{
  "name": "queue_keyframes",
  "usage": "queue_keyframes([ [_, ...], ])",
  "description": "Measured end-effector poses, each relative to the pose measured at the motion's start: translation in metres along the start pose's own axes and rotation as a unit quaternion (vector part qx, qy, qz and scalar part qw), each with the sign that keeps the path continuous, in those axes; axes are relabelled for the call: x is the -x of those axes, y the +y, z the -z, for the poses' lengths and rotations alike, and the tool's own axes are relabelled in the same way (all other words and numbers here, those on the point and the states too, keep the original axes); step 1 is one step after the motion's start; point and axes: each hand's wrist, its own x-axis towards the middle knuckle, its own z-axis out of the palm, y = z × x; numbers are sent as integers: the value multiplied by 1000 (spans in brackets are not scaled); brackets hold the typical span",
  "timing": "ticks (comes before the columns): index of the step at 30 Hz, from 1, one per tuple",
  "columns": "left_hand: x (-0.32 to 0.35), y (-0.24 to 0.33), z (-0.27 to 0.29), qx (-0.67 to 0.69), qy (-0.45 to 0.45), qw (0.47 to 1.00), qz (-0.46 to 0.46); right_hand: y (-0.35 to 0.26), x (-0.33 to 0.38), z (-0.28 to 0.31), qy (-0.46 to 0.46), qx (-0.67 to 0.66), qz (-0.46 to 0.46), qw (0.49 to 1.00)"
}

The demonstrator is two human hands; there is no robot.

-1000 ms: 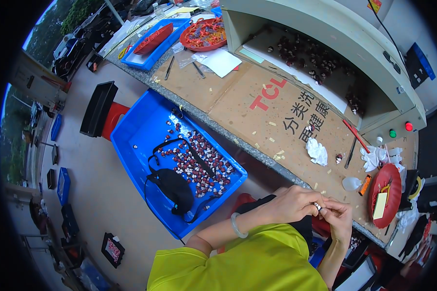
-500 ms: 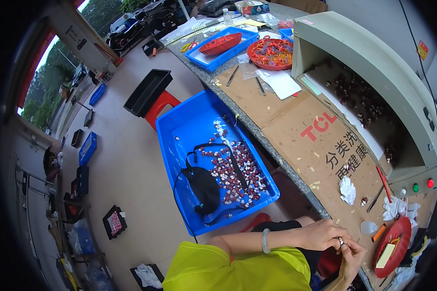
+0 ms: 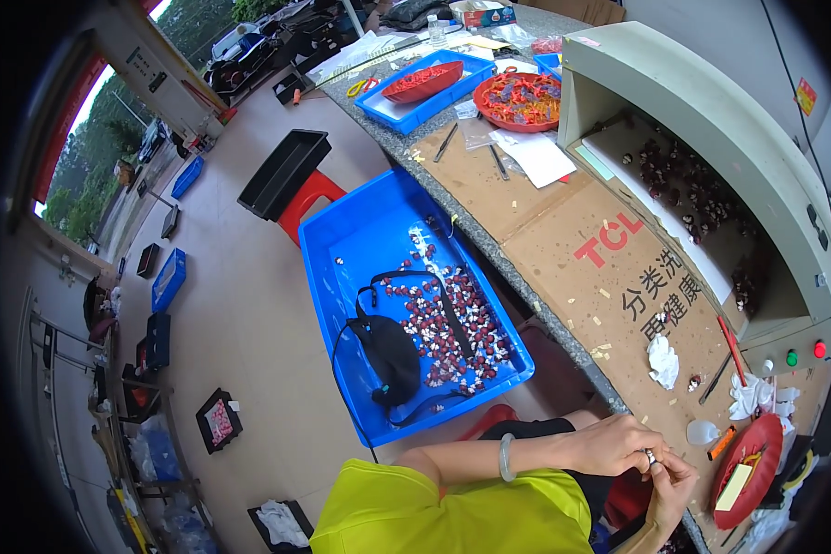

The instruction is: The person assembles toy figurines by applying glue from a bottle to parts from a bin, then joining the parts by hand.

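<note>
Toward four o'clock, near the bench (image 3: pixel 556 328) edge, pinches a small piece (image 3: pixel 651 456), pale and dark, in the closed fingers of the left hand (image 3: pixel 616 447). Has the right hand (image 3: pixel 671 486) just beyond, fingers curled and thumb up close to the piece; no telling whether gripping or only steadying. Looks like fine fingertip work on one piece, judging by the meeting of both hands; probably calls next for a light, steady pinch and little wrist movement. Near the centre, shows a smooth blue tub (image 3: pixel 342 242) strewn with knobbly dark-red and white beads (image 3: pixel 452 325), close to a limp black pouch (image 3: pixel 390 358) with a thin strap. At two o'clock, shows similar dark bits inside a pale box (image 3: pixel 720 97) with a hard, curved hood. Between three and four, shows creased white tissue (image 3: pixel 662 362) on flat brown cardboard (image 3: pixel 549 233); farther out at four, a shallow red plate (image 3: pixel 768 438) bearing a straight-edged yellow block (image 3: pixel 734 487).
</note>
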Motion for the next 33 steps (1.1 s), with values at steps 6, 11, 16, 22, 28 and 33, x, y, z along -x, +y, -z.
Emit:
queue_keyframes([
  [6,1,2,1,0,1,1000,-4,0,1,0,-3,9,-7,1000],
  [11,6,8,0,-5,2,1000,16,1,4,1,-11,8,-7,1000],
  [16,0,14,8,-17,-21,1000,12,0,8,3,2,27,-18,999],
  [22,-8,13,22,-86,-9,996,6,-24,-10,-17,-26,36,-90,995],
  [28,-16,-3,14,-45,-35,996,62,-15,-16,-8,-9,-8,-39,999],
  [33,-17,0,8,-53,-44,996,55,-9,-10,-4,-11,-54,-35,998],
])
